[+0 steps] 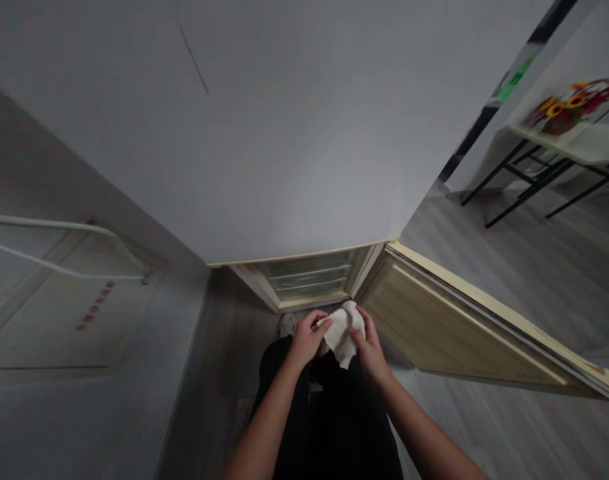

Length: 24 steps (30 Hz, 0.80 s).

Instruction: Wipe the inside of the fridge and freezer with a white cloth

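A crumpled white cloth [341, 333], perhaps a paper towel, is held up between my two hands above my lap. My left hand [308, 335] pinches its left edge, fingers closed. On the other side my right hand [367, 340] grips the right part, thumb across the front. Just beyond the hands is the low opening of a freezer or fridge compartment [309, 273] with several shelf-like bars inside. Its cream door [464, 327] stands swung wide to the right, inner panel facing me.
A large pale surface [284, 133] rises above the opening. A wall with a white pipe [59, 227] and red lettering [95, 305] is on the left. At the far right, a table [559, 143] with dark legs carries a flower arrangement [567, 110]. Grey wood-look floor [524, 280] runs beneath.
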Available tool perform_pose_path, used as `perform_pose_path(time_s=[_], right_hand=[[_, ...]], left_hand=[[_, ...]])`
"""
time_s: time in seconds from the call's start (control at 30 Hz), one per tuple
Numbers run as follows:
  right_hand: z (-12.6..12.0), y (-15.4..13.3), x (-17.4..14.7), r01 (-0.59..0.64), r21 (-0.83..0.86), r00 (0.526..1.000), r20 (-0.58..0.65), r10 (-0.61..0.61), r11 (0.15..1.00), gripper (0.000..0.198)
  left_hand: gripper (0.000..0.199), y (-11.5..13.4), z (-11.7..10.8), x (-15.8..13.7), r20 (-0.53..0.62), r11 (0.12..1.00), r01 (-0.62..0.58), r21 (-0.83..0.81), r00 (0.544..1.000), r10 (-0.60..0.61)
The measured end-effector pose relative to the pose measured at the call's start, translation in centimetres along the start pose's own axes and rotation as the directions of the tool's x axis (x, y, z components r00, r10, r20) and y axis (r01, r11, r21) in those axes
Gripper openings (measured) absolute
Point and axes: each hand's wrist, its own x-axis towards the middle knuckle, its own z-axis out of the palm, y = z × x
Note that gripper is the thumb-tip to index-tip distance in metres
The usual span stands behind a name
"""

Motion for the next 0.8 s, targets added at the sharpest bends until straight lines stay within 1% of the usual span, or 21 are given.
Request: perform_pose_path(time_s=[0.07,0.1,0.13,0.17,0.2,0.23,0.27,0.33,0.4,0.47,0.53,0.6,0.63,0.67,0.7,0.73,0.77,0.8], right_hand=[[0.6,0.5,-1.1,0.058,-0.114,0.995,-0.079,-0.067,0.992,0.064],[0.9,0.5,-1.8,0.089,-0.167,0.993,-0.059,-0.1,0.982,0.062],[1.2,0.4,-2.4,0.116,-0.191,0.993,0.011,-0.116,0.975,0.058],[1.5,0.3,-3.1,0.132,-0.181,0.988,0.106,-0.114,0.975,0.052],[1.7,0.0,-3.7,0.134,-0.15,0.975,0.196,-0.103,0.98,0.045],[1.8,-0.3,-4.3,0.13,-0.112,0.964,0.248,-0.099,0.985,0.038],[1.8,-0.6,-4.8,0.13,-0.082,0.962,0.251,-0.106,0.988,0.034],[1.5,-1.2,-5.6,0.16,-0.069,0.975,0.166,-0.147,0.985,0.03],[1.1,-1.5,-6.3,0.2,-0.11,0.975,0.123,-0.186,0.974,0.03],[0.8,-1.6,-6.7,0.202,-0.134,0.976,0.112,-0.187,0.97,0.032],[0.9,-1.7,-6.7,0.15,-0.097,0.988,0.042,-0.147,0.984,0.037],[1.0,-1.7,-6.0,0.081,0.034,0.991,-0.108,-0.077,0.996,0.04],[1.0,-1.6,-5.5,0.063,0.114,0.979,-0.202,-0.039,0.991,0.042],[1.0,-1.5,-4.9,0.059,0.173,0.957,-0.289,-0.006,0.983,0.043],[0.9,-1.4,-4.4,0.064,0.193,0.925,-0.379,0.014,0.979,0.043],[0.9,-1.1,-3.9,0.078,0.163,0.883,-0.469,0.007,0.984,0.043],[0.8,-0.8,-3.6,0.097,0.082,0.841,-0.54,-0.037,0.992,0.043],[1.0,-0.3,-3.5,0.12,-0.036,0.817,-0.565,-0.119,0.992,0.043]], left_hand=[[0.034,0.8,-0.2,-0.9,-0.052,1.0,-0.009,-0.005,0.999,0.009],[0.035,1.2,0.1,-1.3,-0.052,0.999,0.0,-0.034,0.999,-0.002],[0.036,1.7,0.4,-1.7,-0.033,0.997,0.017,-0.075,0.999,-0.02],[0.037,2.3,0.8,-2.1,0.002,0.991,0.04,-0.124,0.999,-0.04],[0.039,2.8,1.2,-2.5,0.049,0.982,0.065,-0.177,0.997,-0.058],[0.04,3.3,1.5,-2.9,0.098,0.969,0.091,-0.229,0.993,-0.071],[0.042,3.8,1.7,-3.3,0.144,0.954,0.114,-0.279,0.987,-0.076],[0.047,4.4,1.8,-4.0,0.206,0.917,0.147,-0.372,0.976,-0.073],[0.049,4.7,1.6,-4.7,0.241,0.874,0.181,-0.45,0.968,-0.076],[0.05,4.5,1.0,-5.3,0.259,0.824,0.214,-0.525,0.962,-0.084],[0.051,4.0,0.2,-5.7,0.253,0.767,0.233,-0.598,0.963,-0.095],[0.051,3.7,-0.9,-5.9,0.196,0.705,0.209,-0.677,0.975,-0.101],[0.05,3.7,-1.6,-6.0,0.149,0.672,0.18,-0.718,0.983,-0.104],[0.05,3.8,-2.3,-6.1,0.096,0.639,0.141,-0.756,0.99,-0.104],[0.05,3.9,-3.1,-6.1,0.049,0.61,0.101,-0.786,0.994,-0.101],[0.05,4.2,-3.8,-6.2,0.015,0.595,0.067,-0.801,0.996,-0.092],[0.05,4.5,-4.4,-6.3,0.004,0.6,0.046,-0.799,0.997,-0.071],[0.049,4.8,-4.9,-6.4,0.021,0.628,0.04,-0.778,0.999,-0.037]])
